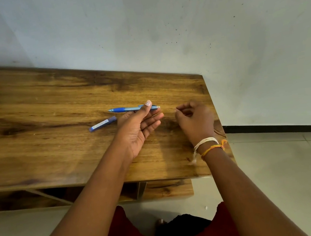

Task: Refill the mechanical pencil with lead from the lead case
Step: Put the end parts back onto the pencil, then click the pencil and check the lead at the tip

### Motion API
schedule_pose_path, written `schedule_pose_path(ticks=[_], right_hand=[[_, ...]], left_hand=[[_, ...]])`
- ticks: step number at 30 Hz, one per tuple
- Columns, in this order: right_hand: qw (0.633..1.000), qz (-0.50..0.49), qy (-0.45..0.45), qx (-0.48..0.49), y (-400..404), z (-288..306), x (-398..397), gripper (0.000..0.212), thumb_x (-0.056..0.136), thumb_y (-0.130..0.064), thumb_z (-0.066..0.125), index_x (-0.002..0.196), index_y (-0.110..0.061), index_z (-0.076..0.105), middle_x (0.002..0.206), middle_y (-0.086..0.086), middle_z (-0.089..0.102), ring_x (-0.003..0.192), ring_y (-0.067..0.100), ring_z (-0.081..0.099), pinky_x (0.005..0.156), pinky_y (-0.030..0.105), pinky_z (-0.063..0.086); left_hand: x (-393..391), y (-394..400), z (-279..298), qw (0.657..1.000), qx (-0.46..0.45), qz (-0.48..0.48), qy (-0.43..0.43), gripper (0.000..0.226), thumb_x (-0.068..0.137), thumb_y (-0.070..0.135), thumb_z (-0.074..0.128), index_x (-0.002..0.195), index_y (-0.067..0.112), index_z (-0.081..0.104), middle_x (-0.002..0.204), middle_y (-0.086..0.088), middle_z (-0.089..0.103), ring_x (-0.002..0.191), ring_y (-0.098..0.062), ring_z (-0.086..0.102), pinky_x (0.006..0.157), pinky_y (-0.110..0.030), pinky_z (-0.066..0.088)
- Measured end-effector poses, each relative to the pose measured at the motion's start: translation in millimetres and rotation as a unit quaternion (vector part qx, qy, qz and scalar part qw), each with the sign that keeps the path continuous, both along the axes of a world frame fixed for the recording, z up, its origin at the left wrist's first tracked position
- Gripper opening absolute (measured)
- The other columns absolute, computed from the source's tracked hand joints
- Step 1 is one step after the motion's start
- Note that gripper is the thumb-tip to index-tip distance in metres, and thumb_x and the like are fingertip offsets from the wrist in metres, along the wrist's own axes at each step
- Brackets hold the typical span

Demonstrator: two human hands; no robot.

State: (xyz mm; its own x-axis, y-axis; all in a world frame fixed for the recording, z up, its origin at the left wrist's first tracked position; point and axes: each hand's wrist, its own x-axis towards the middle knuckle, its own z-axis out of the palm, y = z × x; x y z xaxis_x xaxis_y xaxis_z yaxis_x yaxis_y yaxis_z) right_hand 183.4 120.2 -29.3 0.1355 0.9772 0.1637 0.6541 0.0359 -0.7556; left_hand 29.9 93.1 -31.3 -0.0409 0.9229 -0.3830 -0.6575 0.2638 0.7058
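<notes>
Two hands work over the desk (pixel 48 105) near its right edge, seen from the head camera. The left hand (pixel 138 128) is palm up and pinches the pencil (pixel 129 108) with thumb on top, keeping it level so its back end points at the right hand (pixel 194 120). That hand is curled, fingertips pressed together; I cannot tell if it pinches a lead or cap. The lead case (pixel 102 124) lies flat on the desk just left of the left hand, close enough to reach.
</notes>
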Motion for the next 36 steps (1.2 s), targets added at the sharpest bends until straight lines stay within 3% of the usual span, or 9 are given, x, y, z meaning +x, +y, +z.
schedule_pose_path(ticks=[2, 5, 11, 15, 27, 30, 33, 36], right_hand=[[0.995, 0.061, 0.076, 0.025, -3, 9, -13, 0.008, 0.082, -0.015, 0.072, 0.090, -0.011, 0.072, 0.083, -0.002, 0.072, 0.071, 0.001, 0.065, 0.061, 0.008, 0.049], [0.984, 0.131, 0.104, 0.058, -10, 15, -27, 0.010, 0.083, -0.014, 0.071, 0.093, -0.013, 0.074, 0.086, -0.004, 0.074, 0.077, 0.002, 0.068, 0.062, 0.015, 0.052], [0.980, 0.133, 0.134, 0.069, -10, 16, -30, 0.012, 0.085, -0.008, 0.068, 0.094, -0.015, 0.073, 0.087, -0.007, 0.073, 0.082, 0.007, 0.070, 0.070, 0.028, 0.059], [0.981, 0.135, 0.120, 0.075, -10, 15, -31, 0.013, 0.084, -0.010, 0.070, 0.095, -0.017, 0.074, 0.087, -0.010, 0.072, 0.082, 0.003, 0.069, 0.070, 0.016, 0.055], [0.982, 0.145, 0.093, 0.071, -10, 13, -32, 0.012, 0.083, -0.011, 0.072, 0.093, -0.017, 0.075, 0.089, -0.008, 0.073, 0.082, 0.001, 0.068, 0.064, 0.007, 0.048], [0.982, 0.132, 0.128, 0.050, -9, 13, -32, 0.012, 0.082, -0.011, 0.073, 0.092, -0.016, 0.075, 0.088, -0.006, 0.075, 0.083, 0.004, 0.070, 0.071, 0.018, 0.055], [0.970, 0.108, 0.219, 0.008, -9, 14, -32, 0.013, 0.079, -0.008, 0.076, 0.091, -0.010, 0.074, 0.087, 0.004, 0.076, 0.082, 0.014, 0.073, 0.075, 0.031, 0.059], [0.959, 0.114, 0.258, -0.008, -8, 14, -31, 0.010, 0.078, -0.005, 0.076, 0.087, -0.008, 0.073, 0.084, 0.006, 0.075, 0.079, 0.016, 0.073, 0.073, 0.032, 0.059]], left_hand=[[0, 1, -1, 1.000, 0.005, 0.016, 0.022, 0.012, 0.087, 0.019, 0.067, 0.090, 0.007, 0.067, 0.085, -0.009, 0.076, 0.080, -0.019, 0.074, 0.066, -0.026, 0.060], [-2, 1, 0, 0.999, 0.022, 0.031, 0.026, 0.013, 0.088, 0.017, 0.065, 0.093, 0.005, 0.064, 0.083, -0.009, 0.075, 0.078, -0.020, 0.073, 0.068, -0.027, 0.060], [-8, 2, 1, 0.999, 0.008, 0.047, -0.008, 0.012, 0.088, 0.017, 0.065, 0.088, 0.006, 0.065, 0.080, -0.009, 0.075, 0.076, -0.019, 0.074, 0.077, -0.031, 0.057], [-9, 1, 1, 0.999, 0.012, 0.039, -0.007, 0.014, 0.088, 0.018, 0.065, 0.093, 0.005, 0.064, 0.083, -0.010, 0.076, 0.078, -0.020, 0.074, 0.074, -0.028, 0.058], [-13, -2, 1, 0.999, 0.029, 0.013, 0.005, 0.013, 0.087, 0.017, 0.066, 0.094, 0.005, 0.066, 0.083, -0.009, 0.077, 0.082, -0.019, 0.074, 0.068, -0.025, 0.059], [-14, -3, 2, 1.000, 0.027, 0.004, -0.008, 0.012, 0.086, 0.015, 0.067, 0.094, 0.007, 0.067, 0.084, -0.008, 0.077, 0.084, -0.018, 0.074, 0.069, -0.026, 0.059], [-15, -4, 3, 0.999, 0.028, 0.005, -0.018, 0.014, 0.083, 0.014, 0.069, 0.096, 0.008, 0.066, 0.086, -0.008, 0.077, 0.086, -0.018, 0.074, 0.074, -0.026, 0.059], [-15, -3, 4, 0.999, 0.022, 0.016, -0.024, 0.018, 0.082, 0.012, 0.069, 0.099, 0.005, 0.066, 0.089, -0.009, 0.076, 0.088, -0.020, 0.073, 0.075, -0.027, 0.059]])
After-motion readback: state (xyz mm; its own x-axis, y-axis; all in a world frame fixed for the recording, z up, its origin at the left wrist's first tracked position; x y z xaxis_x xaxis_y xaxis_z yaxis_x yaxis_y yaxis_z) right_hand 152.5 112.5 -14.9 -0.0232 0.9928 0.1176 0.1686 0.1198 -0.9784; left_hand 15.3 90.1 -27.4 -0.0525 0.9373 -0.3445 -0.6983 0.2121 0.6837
